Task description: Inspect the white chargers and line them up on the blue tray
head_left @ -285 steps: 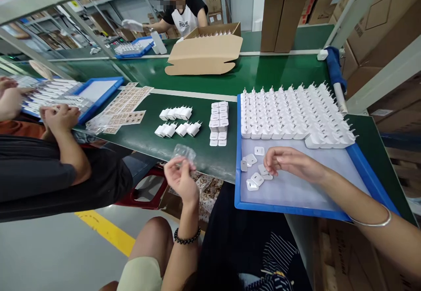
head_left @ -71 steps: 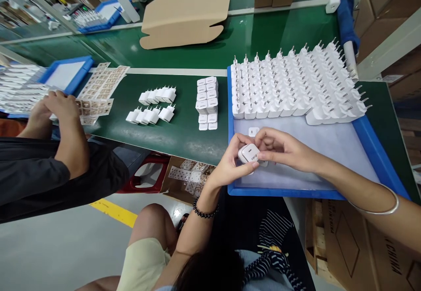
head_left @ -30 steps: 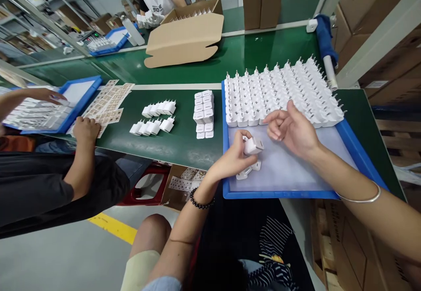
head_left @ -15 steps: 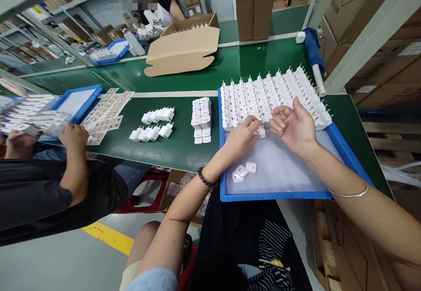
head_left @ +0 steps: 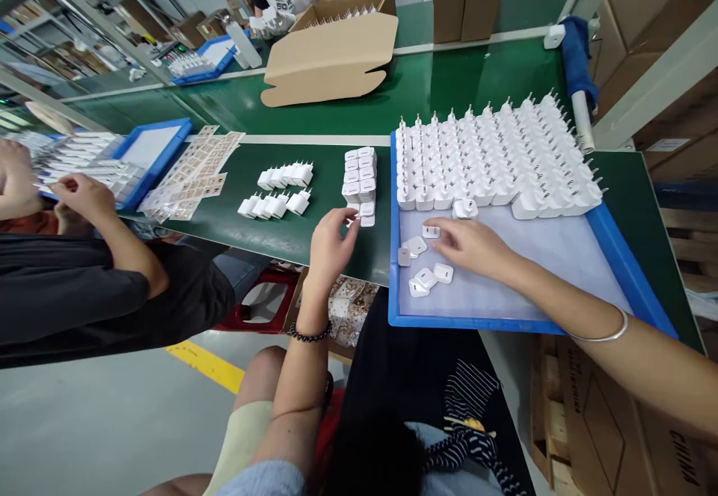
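My left hand (head_left: 332,248) reaches over the green bench to the near end of a stack of small white plastic charger covers (head_left: 359,174). Its thumb and forefinger pinch a white cover there, mostly hidden by the fingers. Over the blue-rimmed tray, my right hand (head_left: 474,245) has its thumb and fingers around one white cover (head_left: 431,232). Several loose covers (head_left: 426,278) lie at the tray's left side. Behind them stand tight rows of white plug chargers (head_left: 482,155), pins up. One charger (head_left: 464,209) sits in front of the rows.
The tray's blue rim (head_left: 395,279) runs along the bench edge. Two short rows of chargers (head_left: 274,206) and sticker sheets (head_left: 194,174) lie to the left, near a co-worker's hand (head_left: 84,197). An opened cardboard box (head_left: 330,58) stands across the bench by another person.
My left hand has moved left from the tray to the cover stack. My right hand has lowered towards the tray's left side. More loose covers now lie in the tray.
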